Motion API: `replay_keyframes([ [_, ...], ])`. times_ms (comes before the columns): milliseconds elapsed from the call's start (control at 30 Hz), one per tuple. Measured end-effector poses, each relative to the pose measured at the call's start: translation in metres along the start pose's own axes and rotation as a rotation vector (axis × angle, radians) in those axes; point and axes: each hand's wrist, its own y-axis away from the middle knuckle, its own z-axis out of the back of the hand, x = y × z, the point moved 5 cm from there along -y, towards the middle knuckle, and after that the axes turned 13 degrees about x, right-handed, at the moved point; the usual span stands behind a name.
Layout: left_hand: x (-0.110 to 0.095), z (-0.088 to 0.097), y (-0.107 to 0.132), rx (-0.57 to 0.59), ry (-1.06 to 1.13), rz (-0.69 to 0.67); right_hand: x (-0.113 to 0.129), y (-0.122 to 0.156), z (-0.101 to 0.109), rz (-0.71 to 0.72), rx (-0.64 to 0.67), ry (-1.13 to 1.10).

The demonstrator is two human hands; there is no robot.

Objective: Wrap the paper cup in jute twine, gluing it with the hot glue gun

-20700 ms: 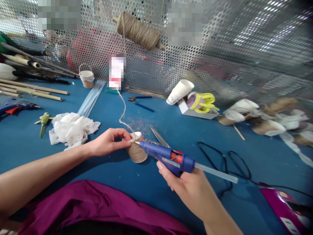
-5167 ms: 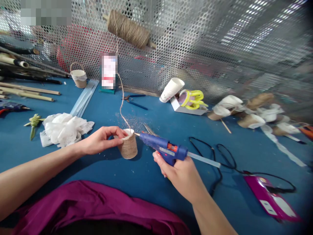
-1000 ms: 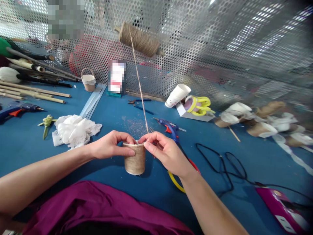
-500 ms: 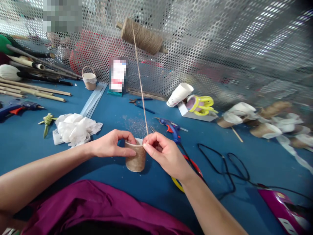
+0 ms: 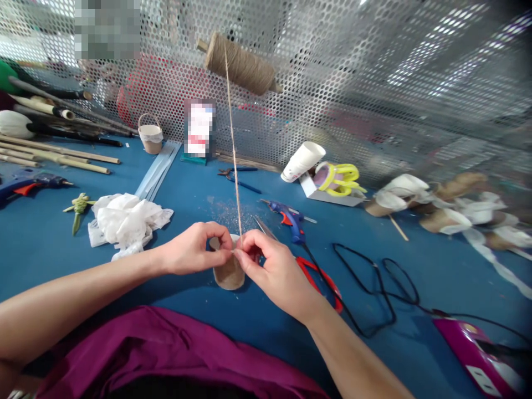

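Observation:
A small paper cup wrapped in brown twine (image 5: 230, 275) stands upright on the blue table, its rim partly hidden by my fingers. Over the rim, my right hand (image 5: 266, 263) pinches the jute twine (image 5: 235, 166), which runs taut up to a large spool (image 5: 241, 64). My left hand (image 5: 203, 247) is closed in a pinch at the cup's near rim, its fingertips meeting those of my right. A short bit of twine seems to lie between the fingertips of both hands.
A blue glue gun (image 5: 291, 220) and scissors with a red handle (image 5: 320, 282) lie to the right, beside a black cable (image 5: 384, 293). Crumpled white lace (image 5: 127, 221) lies left. Pliers (image 5: 239, 177), a small basket (image 5: 151, 137) and paper cups (image 5: 305, 160) are farther back.
My left hand has shifted from gripping the cup's wall to a pinch at the rim. My right hand has moved slightly left and down, carrying the twine with it. More of the scissors shows.

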Motion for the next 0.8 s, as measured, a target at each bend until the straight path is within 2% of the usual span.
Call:
replay_keyframes([
  [100, 0.000, 0.002, 0.001, 0.004, 0.002, -0.001, 0.000, 0.000, 0.009, 0.037, -0.019, -0.033],
  [167, 0.001, 0.002, 0.001, 0.003, 0.011, -0.005, -0.010, 0.002, 0.028, 0.011, -0.124, -0.054],
  [233, 0.003, 0.003, 0.003, -0.003, 0.028, -0.005, -0.032, 0.007, 0.055, -0.127, -0.301, 0.007],
  [300, 0.006, 0.003, 0.004, -0.006, 0.058, -0.003, -0.062, 0.014, 0.082, -0.378, -0.488, 0.208],
  [333, 0.007, 0.003, 0.004, -0.008, 0.074, -0.004, -0.078, 0.015, 0.090, -0.519, -0.486, 0.317],
  [367, 0.007, 0.004, 0.005, -0.013, 0.083, -0.012, -0.092, 0.015, 0.096, -0.581, -0.468, 0.347],
  [433, 0.008, 0.004, 0.006, -0.020, 0.090, -0.036, -0.118, 0.014, 0.100, -0.654, -0.407, 0.363],
  [533, 0.012, 0.005, 0.006, -0.031, 0.100, -0.068, -0.143, 0.009, 0.094, -0.713, -0.285, 0.330],
  [667, 0.020, 0.005, 0.004, -0.003, 0.177, -0.053, -0.155, 0.001, 0.084, -0.746, -0.218, 0.233],
  [800, 0.025, 0.008, 0.002, 0.001, 0.232, -0.045, -0.148, 0.001, 0.083, -0.717, -0.300, 0.082],
])
